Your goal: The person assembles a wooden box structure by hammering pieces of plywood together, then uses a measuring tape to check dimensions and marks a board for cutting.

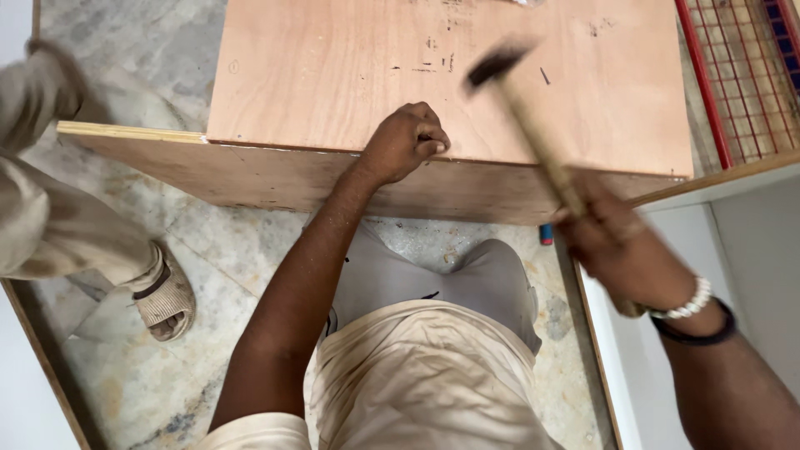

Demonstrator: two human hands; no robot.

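My left hand (404, 143) rests on the front edge of a plywood box (333, 75), fingers pinched together as if on a small nail, which is too small to see. My right hand (612, 237) grips the wooden handle of a hammer (533, 137). The hammer is blurred and raised, with its dark head (493, 65) above the top panel to the right of my left hand. My right wrist carries a white bead bracelet and a dark band.
Another person's leg and sandalled foot (167, 296) stand at the left on the marble floor (167, 50). A red wire rack (742, 75) lies at the upper right. A white board (750, 242) is at the right. A small red and blue object (546, 234) lies under the box's edge.
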